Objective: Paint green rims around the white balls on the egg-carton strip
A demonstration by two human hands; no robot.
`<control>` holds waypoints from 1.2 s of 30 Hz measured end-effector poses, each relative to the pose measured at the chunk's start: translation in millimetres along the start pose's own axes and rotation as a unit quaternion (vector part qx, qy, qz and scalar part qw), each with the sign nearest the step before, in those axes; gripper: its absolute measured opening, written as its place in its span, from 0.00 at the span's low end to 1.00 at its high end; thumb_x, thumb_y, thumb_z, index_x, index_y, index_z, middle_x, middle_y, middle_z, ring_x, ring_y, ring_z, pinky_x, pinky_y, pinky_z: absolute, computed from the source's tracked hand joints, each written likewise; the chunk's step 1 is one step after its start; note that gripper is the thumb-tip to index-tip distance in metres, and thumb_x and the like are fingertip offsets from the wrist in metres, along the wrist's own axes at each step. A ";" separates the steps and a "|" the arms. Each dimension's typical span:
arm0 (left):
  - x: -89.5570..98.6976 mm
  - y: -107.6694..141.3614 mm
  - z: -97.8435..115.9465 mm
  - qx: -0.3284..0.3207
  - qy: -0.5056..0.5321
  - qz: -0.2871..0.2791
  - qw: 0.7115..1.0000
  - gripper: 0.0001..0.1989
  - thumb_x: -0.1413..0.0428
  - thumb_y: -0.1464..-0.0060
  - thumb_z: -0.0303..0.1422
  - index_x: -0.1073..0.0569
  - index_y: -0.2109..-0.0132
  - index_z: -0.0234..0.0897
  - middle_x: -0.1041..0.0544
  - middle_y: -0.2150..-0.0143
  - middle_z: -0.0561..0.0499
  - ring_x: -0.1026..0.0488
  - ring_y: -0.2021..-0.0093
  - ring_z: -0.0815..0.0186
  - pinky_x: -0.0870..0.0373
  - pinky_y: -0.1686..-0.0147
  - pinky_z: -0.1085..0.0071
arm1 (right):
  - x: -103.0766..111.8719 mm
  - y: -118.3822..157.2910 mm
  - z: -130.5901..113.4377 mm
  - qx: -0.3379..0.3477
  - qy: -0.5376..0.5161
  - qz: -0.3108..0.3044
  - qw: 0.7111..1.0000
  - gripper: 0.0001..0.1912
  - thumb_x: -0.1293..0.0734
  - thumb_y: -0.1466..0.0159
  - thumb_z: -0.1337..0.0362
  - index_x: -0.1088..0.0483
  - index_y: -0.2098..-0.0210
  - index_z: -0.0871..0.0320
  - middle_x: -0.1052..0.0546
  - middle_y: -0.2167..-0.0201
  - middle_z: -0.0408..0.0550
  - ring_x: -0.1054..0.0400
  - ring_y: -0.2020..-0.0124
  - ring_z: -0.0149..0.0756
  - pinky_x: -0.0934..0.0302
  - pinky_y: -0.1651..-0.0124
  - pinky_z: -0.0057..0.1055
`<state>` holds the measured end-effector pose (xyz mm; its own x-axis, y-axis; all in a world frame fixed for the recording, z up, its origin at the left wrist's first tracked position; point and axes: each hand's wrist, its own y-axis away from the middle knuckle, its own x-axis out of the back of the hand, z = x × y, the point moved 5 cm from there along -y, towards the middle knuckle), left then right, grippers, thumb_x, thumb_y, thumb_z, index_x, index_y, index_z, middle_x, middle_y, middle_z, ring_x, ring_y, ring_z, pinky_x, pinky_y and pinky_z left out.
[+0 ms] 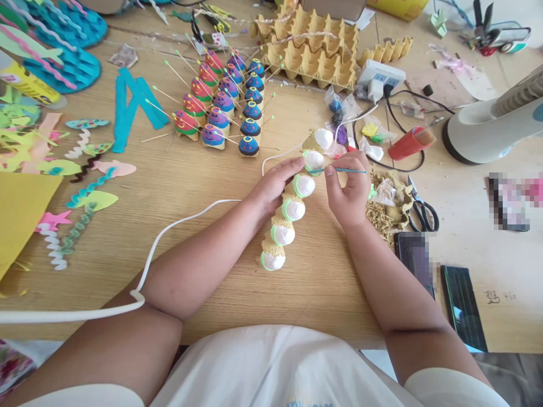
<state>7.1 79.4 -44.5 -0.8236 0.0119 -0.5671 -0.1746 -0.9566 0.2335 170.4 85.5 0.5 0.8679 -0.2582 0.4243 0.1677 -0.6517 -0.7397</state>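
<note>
My left hand (278, 183) holds a strip of egg carton (280, 222) by its left side, near the upper part. The strip has several cups topped with white material, and light green edging runs along the left of most of them. The topmost cup (323, 139) shows white with no green visible. Pinched in my right hand (350, 189) is a thin blue stick (350, 170), its left end at the second cup from the top (314, 160). My right fingertips are close to that cup, on its right.
Rows of painted carton cups (218, 117) with pins stand beyond my left hand. Egg cartons (309, 48) lie at the back. Scissors (422, 212), phones (464, 308) and a red cup (407, 144) are to the right. A white cable (159, 234) crosses by my left arm.
</note>
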 end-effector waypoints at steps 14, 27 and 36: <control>0.3 3.2 -1.5 0.049 0.051 0.017 0.997 0.07 0.35 0.37 0.42 0.16 0.58 0.46 0.11 0.61 0.51 0.13 0.54 0.53 0.20 0.65 0.66 | 6.9 0.2 -5.0 -0.012 -0.076 0.097 0.992 0.15 0.34 0.24 0.48 0.29 0.62 0.50 0.30 0.67 0.43 0.28 0.61 0.38 0.29 0.51 0.47; -3.6 7.6 -0.8 0.077 0.025 0.002 0.997 0.30 0.33 0.48 0.63 0.15 0.46 0.52 0.10 0.60 0.45 0.15 0.46 0.36 0.19 0.50 0.49 | -4.4 -0.7 1.1 -0.042 -0.120 0.014 0.992 0.17 0.32 0.26 0.46 0.29 0.64 0.51 0.29 0.68 0.42 0.29 0.64 0.35 0.28 0.50 0.44; -10.4 11.7 1.3 0.097 0.016 -0.017 0.995 0.34 0.35 0.48 0.65 0.17 0.42 0.53 0.10 0.58 0.45 0.15 0.44 0.36 0.19 0.51 0.49 | -4.5 -1.1 3.2 -0.076 -0.106 0.021 0.991 0.22 0.33 0.27 0.40 0.29 0.64 0.51 0.30 0.68 0.42 0.29 0.63 0.35 0.29 0.52 0.42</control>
<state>12.9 68.5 -34.8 -0.7991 0.0305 -0.6004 -0.3044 -0.8818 0.3603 167.8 89.7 -2.3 0.9540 -0.1418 0.2641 0.0719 -0.7471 -0.6608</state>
